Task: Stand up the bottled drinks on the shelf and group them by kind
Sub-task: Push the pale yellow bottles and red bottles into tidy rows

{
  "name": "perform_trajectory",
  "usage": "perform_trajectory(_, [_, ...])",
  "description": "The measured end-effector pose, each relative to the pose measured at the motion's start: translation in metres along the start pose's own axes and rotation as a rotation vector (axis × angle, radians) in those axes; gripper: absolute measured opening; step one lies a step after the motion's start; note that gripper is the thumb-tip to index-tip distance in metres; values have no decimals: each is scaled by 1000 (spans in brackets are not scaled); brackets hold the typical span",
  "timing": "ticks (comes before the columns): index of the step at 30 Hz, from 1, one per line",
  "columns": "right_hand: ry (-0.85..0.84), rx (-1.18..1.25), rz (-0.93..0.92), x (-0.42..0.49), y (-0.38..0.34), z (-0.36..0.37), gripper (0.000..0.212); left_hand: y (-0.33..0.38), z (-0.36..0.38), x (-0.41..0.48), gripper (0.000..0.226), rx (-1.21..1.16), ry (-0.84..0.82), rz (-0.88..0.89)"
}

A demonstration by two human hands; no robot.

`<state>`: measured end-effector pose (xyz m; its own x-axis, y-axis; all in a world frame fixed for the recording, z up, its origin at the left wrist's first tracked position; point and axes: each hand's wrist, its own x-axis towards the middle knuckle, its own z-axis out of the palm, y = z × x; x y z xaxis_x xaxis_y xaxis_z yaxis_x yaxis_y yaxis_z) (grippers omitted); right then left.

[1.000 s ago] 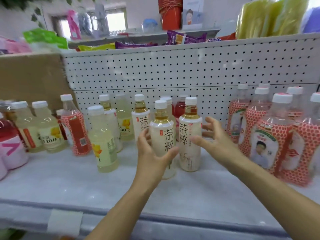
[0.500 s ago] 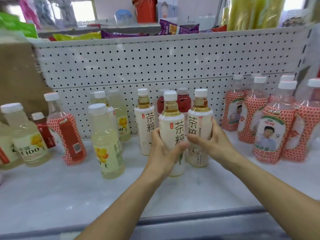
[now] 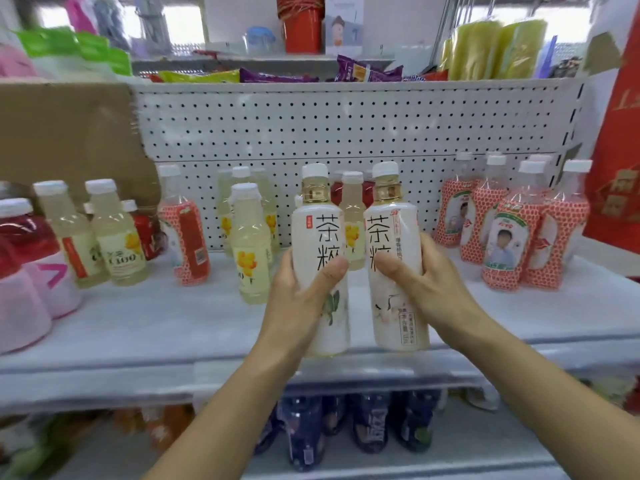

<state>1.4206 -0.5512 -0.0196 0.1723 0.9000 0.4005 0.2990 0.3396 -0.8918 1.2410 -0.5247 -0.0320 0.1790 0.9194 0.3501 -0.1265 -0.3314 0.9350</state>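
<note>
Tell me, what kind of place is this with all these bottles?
Most likely a small shop. Many same-kind drinks stand on a white shelf with a pegboard back, and snack packs lie above it. The left hand holds one tea bottle, the right hand another.

Pink-labelled bottles (image 3: 24, 306) cut by left edge. Yellow-flower bottle (image 3: 352, 209) mostly hidden behind left tea bottle (image 3: 317, 233), right tea bottle (image 3: 394, 230). Lower dark bottles (image 3: 304, 434) blurred, labels unreadable.
</note>
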Motion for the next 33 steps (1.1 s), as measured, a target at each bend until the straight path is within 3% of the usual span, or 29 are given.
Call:
perform_trajectory(7, [-76,57,38,-85,-27,25,57,21,-25,-98,53,-21,84,-53])
perform_trajectory(17, [-249,101,98,-157,-61,120,68,38,-114,-197,61,1,254,-169])
perform_trajectory(22, [-343,132,91,-167,-82,194,65,45,-189,-216,48,1,307,-126])
perform_trajectory(33, [-384,224,50,-171,-141,441,65,75,-437,-242,64,43,429,-168])
